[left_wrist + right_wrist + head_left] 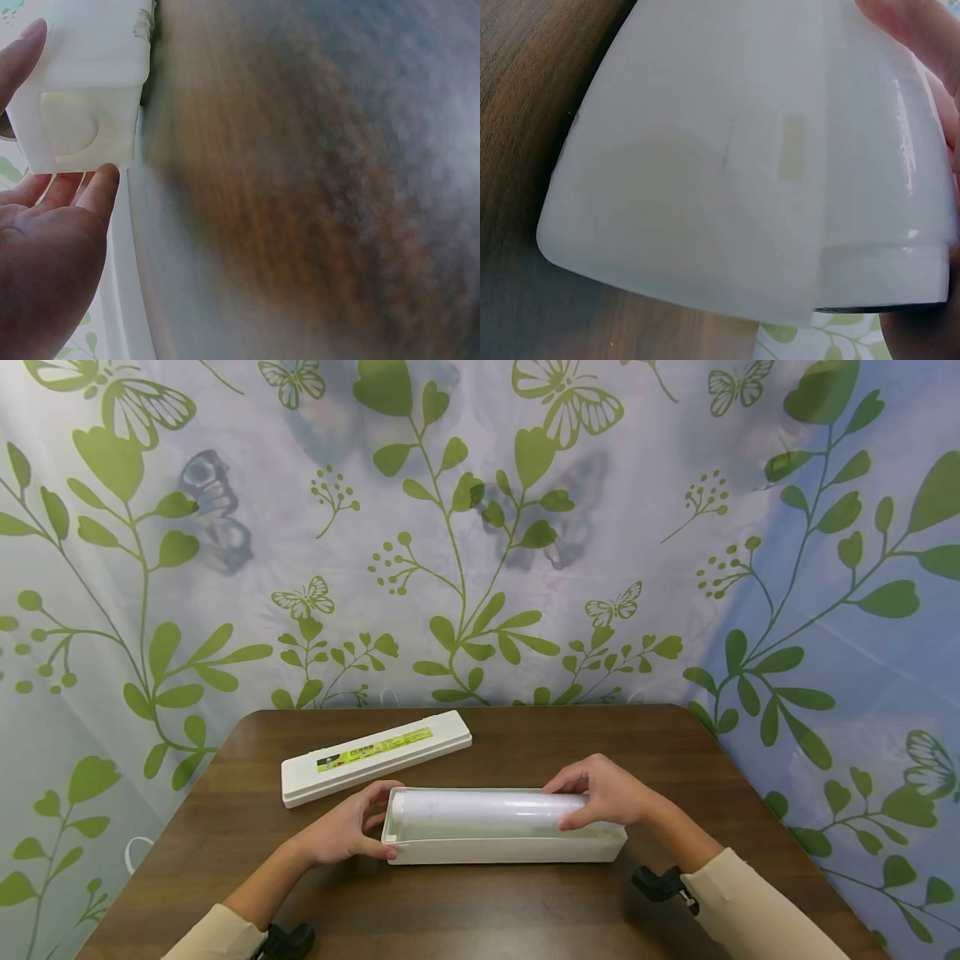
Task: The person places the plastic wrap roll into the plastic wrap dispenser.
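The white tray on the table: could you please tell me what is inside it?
A roll of clear film lies lengthwise inside the white tray. The right hand covers its right end, and the tray floor beneath the roll is hidden.

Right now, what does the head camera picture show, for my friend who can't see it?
Two hands work at a long white tray holding a roll of clear wrap on a brown table. The left hand holds the tray's left end, and the right hand rests curled over the roll's right end. A white lid lies behind, before a leafy butterfly curtain.
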Available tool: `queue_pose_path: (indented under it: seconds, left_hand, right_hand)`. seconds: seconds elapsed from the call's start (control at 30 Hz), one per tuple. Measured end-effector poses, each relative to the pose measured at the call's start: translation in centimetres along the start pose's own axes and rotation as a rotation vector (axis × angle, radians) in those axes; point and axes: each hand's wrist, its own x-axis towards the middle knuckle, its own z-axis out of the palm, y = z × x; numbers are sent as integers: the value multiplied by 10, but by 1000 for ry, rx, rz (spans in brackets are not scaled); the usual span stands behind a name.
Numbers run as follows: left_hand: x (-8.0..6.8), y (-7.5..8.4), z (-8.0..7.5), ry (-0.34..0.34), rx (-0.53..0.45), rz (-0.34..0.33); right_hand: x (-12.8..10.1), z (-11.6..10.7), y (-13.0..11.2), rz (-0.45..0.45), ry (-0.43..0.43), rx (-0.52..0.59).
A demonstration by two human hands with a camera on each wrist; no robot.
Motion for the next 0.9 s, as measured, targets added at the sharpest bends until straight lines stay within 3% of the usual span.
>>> queue_pose_path:
  seconds: [0.9]
  left_hand:
    - [2,-1,-2,-11,43,16]
  right_hand:
    - [8,9,6,29,-44,15]
